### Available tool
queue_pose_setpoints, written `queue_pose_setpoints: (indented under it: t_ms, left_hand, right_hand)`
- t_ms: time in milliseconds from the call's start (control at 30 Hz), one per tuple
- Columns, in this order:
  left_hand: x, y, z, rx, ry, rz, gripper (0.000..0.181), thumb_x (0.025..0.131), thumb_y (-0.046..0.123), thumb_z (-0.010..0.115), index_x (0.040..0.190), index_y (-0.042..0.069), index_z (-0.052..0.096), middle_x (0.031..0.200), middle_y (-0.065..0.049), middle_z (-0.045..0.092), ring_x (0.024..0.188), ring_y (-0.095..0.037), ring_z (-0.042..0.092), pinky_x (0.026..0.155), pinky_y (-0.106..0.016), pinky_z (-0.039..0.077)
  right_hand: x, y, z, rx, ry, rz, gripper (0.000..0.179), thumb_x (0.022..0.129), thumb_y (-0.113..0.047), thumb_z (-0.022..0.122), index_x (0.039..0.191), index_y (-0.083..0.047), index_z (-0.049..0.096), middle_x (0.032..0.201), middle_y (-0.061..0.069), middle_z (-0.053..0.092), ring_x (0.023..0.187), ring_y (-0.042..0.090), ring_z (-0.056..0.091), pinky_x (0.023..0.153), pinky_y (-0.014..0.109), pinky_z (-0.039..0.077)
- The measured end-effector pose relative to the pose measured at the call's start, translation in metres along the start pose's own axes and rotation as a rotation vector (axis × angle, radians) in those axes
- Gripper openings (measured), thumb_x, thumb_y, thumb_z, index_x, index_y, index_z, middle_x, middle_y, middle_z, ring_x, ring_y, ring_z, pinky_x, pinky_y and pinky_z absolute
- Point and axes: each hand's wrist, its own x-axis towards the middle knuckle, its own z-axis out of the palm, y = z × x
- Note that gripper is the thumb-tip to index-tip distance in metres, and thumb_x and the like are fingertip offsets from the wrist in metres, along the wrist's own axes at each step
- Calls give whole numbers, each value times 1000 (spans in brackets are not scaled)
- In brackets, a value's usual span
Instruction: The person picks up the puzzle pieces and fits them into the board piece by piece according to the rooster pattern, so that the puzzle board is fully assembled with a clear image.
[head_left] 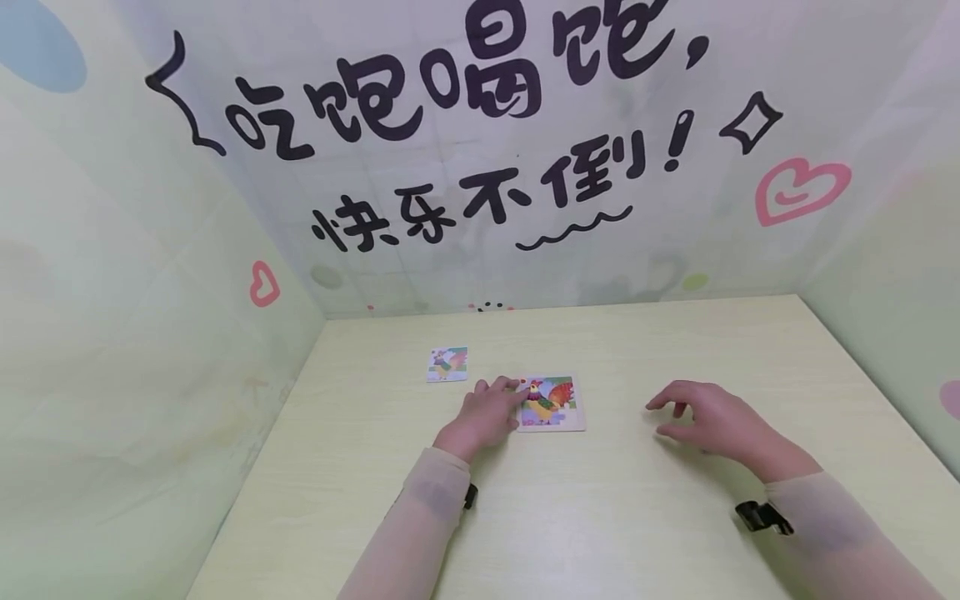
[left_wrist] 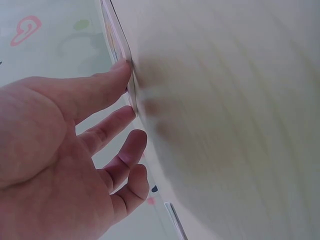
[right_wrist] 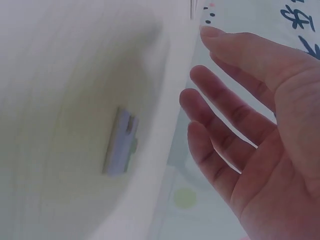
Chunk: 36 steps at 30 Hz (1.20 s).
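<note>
A jigsaw puzzle board [head_left: 580, 408] with a colourful rooster picture lies near the middle of the table. Its lower right part shows pale bare patches. My left hand [head_left: 487, 412] rests at the board's left edge; in the left wrist view the thumb [left_wrist: 122, 70] and index finger touch that edge, the other fingers loosely bent. My right hand [head_left: 712, 421] hovers over the table to the right of the board, fingers spread and slightly bent, holding nothing. A lavender puzzle piece [right_wrist: 120, 145] with a bit of green lies near it in the right wrist view; the head view does not show this piece.
A small square card [head_left: 447, 364] with a paler rooster picture lies on the table [head_left: 375, 450] behind and left of the board. A printed cloth [head_left: 480, 275] with black writing hangs at the back and sides. Each sleeve carries a small black device.
</note>
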Motion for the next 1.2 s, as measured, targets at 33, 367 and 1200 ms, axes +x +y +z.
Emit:
queue_pose_setpoints:
  t_ms: [33, 367, 1200]
  left_hand:
    - [0, 0, 0, -1, 0, 0, 57, 101, 23, 66, 156, 26, 48, 163, 2, 41, 119, -26, 44, 101, -45, 43]
    - [1, -3, 1, -11, 16, 4, 59, 101, 21, 67, 156, 26, 48, 164, 3, 39, 123, -26, 44, 103, -47, 43]
    - [0, 0, 0, 2, 13, -11, 58, 101, 23, 66, 156, 28, 47, 164, 4, 39, 124, -27, 43, 103, -46, 43]
  right_hand:
    - [-2, 2, -1, 6, 7, -1, 33, 85, -21, 84, 116, -19, 75, 110, 0, 71, 92, 18, 60, 55, 26, 49]
    - [-13, 19, 0, -22, 76, -42, 31, 80, -19, 89, 108, -18, 77, 107, -4, 73, 88, 13, 60, 65, 24, 47]
    - [-40, 53, -14, -40, 73, -3, 34, 77, -35, 91, 105, -21, 77, 95, -11, 69, 80, 2, 48, 62, 23, 40]
